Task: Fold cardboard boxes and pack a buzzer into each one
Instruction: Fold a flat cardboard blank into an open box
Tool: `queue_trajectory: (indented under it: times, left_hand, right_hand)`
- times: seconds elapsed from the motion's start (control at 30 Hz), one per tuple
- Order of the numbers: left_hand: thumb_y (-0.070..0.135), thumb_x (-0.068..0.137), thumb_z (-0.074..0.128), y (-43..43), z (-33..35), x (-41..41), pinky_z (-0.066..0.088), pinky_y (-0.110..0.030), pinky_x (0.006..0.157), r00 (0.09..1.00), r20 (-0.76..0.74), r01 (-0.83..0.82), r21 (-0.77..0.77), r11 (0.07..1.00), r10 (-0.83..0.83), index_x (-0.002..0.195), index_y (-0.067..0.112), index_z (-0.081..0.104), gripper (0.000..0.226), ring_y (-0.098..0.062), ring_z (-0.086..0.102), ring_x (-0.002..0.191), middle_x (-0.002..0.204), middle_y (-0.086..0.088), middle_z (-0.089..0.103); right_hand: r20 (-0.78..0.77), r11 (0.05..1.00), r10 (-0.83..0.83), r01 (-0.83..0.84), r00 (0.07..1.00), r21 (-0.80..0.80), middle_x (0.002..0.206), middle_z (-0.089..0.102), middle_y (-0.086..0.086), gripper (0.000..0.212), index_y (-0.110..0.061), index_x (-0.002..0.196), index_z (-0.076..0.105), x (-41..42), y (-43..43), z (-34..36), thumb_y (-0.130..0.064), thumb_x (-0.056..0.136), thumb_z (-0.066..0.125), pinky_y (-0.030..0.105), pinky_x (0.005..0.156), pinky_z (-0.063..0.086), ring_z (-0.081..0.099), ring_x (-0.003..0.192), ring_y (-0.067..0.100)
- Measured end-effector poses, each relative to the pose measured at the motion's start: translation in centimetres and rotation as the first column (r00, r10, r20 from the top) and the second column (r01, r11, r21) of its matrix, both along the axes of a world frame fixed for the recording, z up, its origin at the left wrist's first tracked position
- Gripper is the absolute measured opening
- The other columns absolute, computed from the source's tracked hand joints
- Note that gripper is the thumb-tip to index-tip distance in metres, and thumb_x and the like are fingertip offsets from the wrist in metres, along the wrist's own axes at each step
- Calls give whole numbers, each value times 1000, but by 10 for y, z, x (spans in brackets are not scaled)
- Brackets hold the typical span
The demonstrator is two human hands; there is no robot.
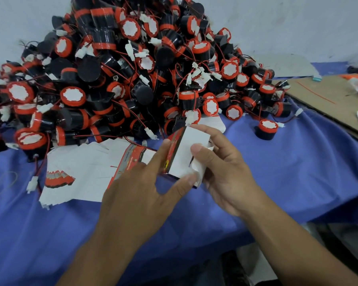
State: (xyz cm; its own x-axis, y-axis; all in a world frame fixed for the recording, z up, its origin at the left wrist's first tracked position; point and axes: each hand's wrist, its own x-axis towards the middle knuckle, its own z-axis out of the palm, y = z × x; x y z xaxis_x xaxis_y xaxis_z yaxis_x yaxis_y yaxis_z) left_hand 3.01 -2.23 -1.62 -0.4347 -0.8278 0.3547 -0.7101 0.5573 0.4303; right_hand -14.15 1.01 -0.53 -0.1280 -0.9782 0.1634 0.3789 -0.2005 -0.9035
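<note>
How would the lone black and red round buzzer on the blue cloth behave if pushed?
The lone black and red round buzzer stands on a flat end, so it probably slides or tips; on its side, the cylinder would likely roll. The small white plug beside it may snag.

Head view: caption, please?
Person's left hand and right hand hold a white-and-red cardboard box beside a heap of black-and-red buzzers.
</note>
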Motion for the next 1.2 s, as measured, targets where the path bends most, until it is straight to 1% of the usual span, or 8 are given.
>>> queue_trajectory:
  times: [0.1,0.23,0.33,0.47,0.73,0.97,1.07,1.2]
  left_hand:
    - [99,70,17,0,-1,1,50,-40,79,996,57,-70,-57,996,73,149,57,-12,93,-24,52,103,126,1,39]
    - [79,78,53,-4,0,4,35,-39,110,958,-84,265,-93,960,-273,158,37,7,101,-16,23,146,162,8,12]
    - [63,78,68,-8,2,7,40,-23,106,916,-109,372,-130,919,-386,150,24,36,87,-7,37,137,150,14,33]
    - [57,75,74,-9,7,8,45,-23,96,915,-141,351,-179,919,-377,140,18,50,79,-10,50,121,135,10,46]
    - [58,75,73,-6,6,7,48,-33,95,927,-122,323,-222,920,-354,138,14,50,81,-17,52,120,134,2,50]
    - [56,76,75,-8,3,6,47,-34,98,921,-123,328,-268,906,-370,136,7,53,80,-20,54,120,133,-3,52]
    - [54,75,79,-8,1,5,48,-38,97,922,-127,317,-299,900,-367,134,4,55,82,-23,55,120,132,-6,55]
    - [54,74,82,-8,-3,3,51,-44,93,929,-112,301,-324,897,-352,132,-1,56,84,-26,57,118,130,-9,56]
  right_hand:
    - [-82,998,66,-64,994,22,111,70,10,29,-19,119,69,-3,1,0,-11,92,65,28,62,59,72,97,28]
    - [-199,984,176,-175,964,22,118,68,18,38,-12,129,62,-3,5,1,-18,92,66,38,85,60,69,108,34]
    - [-299,983,181,-176,937,43,117,70,8,41,-13,129,58,-2,8,2,-22,91,68,31,82,59,71,104,24]
    - [-333,983,183,-183,925,32,124,67,4,49,-14,136,53,-4,9,2,-18,91,69,33,87,59,69,110,22]
    - [-431,989,142,-144,891,28,119,70,8,47,-16,144,50,-6,9,4,-11,99,61,42,91,59,68,110,25]
    - [-516,986,157,-165,842,31,118,68,6,51,-18,151,42,-9,10,4,-13,102,57,37,90,58,66,110,27]
    - [-591,991,117,-137,798,11,123,68,-7,55,-26,153,38,-8,11,0,-24,102,58,40,88,59,68,108,19]
    - [-663,993,60,-111,746,-35,139,52,-32,63,-33,155,27,-4,11,-5,-36,100,57,20,90,54,61,120,3]
